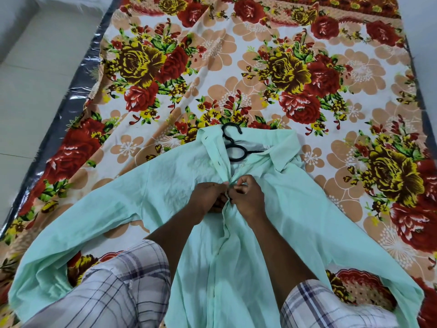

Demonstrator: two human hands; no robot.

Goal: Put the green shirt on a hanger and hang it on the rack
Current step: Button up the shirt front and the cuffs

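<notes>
The pale green shirt [170, 185] lies flat, front side up, on the flowered bedsheet [236, 67], sleeves spread to both sides. A black hanger [236, 151] sits inside the collar, its hook sticking out past the neckline. My left hand [208, 195] and my right hand [246, 195] meet at the chest, each pinching one edge of the button placket where the two front panels come together. Above my hands the placket gapes apart; below them it lies closed. No rack is in view.
The bed's dark plastic-wrapped mattress edge [78, 91] runs down the left, with pale floor tiles [28, 79] beyond it. My checked sleeves or knees [113, 292] fill the bottom of the view.
</notes>
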